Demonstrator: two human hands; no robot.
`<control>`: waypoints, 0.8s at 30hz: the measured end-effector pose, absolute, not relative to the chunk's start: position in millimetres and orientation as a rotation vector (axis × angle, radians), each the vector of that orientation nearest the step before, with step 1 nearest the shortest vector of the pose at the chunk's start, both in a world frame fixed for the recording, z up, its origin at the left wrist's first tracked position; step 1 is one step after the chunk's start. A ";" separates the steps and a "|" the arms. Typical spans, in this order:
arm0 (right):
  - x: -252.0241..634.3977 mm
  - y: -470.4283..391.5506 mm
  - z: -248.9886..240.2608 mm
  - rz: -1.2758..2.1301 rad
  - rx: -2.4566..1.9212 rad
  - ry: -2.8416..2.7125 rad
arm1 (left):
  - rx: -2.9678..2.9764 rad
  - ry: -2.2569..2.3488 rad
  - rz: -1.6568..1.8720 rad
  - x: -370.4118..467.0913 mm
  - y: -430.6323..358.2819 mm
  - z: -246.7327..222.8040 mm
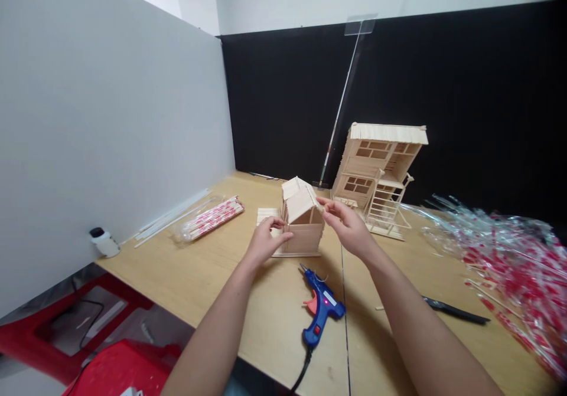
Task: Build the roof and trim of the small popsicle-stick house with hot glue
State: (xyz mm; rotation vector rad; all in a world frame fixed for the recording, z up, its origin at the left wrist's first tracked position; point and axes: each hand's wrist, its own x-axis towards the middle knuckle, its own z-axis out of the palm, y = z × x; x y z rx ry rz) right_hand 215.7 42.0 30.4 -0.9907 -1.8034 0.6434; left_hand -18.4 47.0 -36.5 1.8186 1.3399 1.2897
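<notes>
A small house model of pale wooden sticks (303, 238), with a pitched roof and an open gable, stands on the table in front of me. My left hand (264, 241) is at its left front corner, thumb and fingers closed around the wall's edge. At the right edge of the roof, my right hand (348, 223) has its thumb and fingertips pinched together; whatever small piece lies between them is too hidden to name. Just in front of the model lies a blue hot glue gun (325, 304) with an orange trigger and a lit red light.
Behind on the right stands a larger two-storey stick house (367, 163). Packed sticks (215, 218) and a white bottle (105, 242) are on the left. A black-handled knife (458, 311) and crumpled plastic wrappers (509, 266) lie right. The glue gun's cord (302, 372) crosses the front edge.
</notes>
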 end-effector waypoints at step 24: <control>259.3 62.1 -16.8 1.670 -1.305 -0.991 | 1.657 1.858 0.882 -43.3 54.8 -50.4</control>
